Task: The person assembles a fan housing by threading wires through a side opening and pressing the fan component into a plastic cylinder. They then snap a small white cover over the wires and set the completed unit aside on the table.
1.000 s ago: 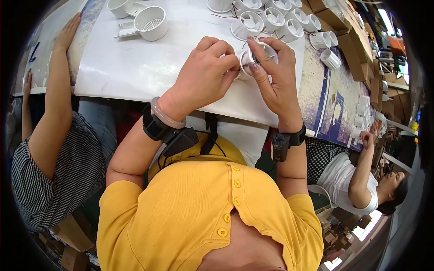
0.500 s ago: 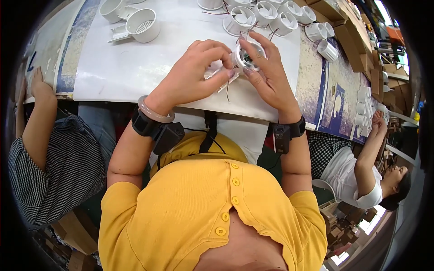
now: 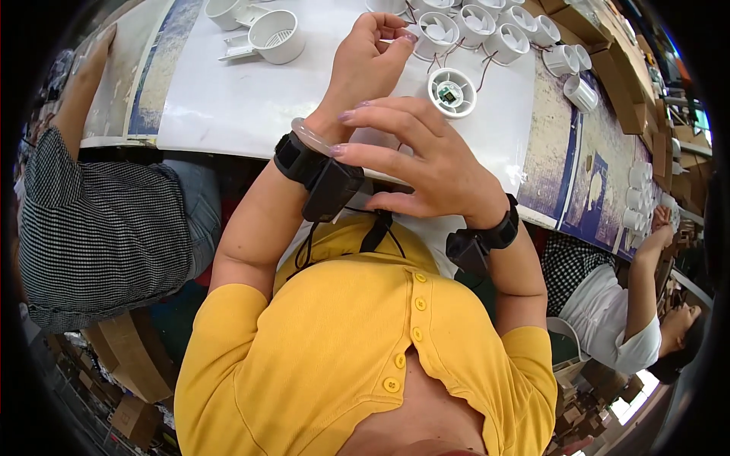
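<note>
My left hand (image 3: 372, 61) reaches toward the far side of the table, thumb and fingertips drawn together in a pinch. Its fingertips are at the left edge of a white cup-shaped fan unit (image 3: 436, 32) with thin dark wires; what they grip, if anything, is hidden. My right hand (image 3: 426, 148) is near the table's front edge, fingers spread, holding nothing. It overlaps my left wrist in the picture. Beyond it, a white round housing (image 3: 471, 97) with a small green circuit board inside faces up on the table. A white bit shows behind the right fingers, mostly covered.
Several more white fan cups (image 3: 508, 44) with wires crowd the far right. White round housings with handles (image 3: 275, 38) lie at the far left. Cardboard boxes (image 3: 617, 83) line the right side. One person sits on each side of me; the right one handles small white parts.
Both hands have let go of the round housing, which is now on the table. My left hand has moved away toward the fan cups; my right has drawn back toward me and left.
</note>
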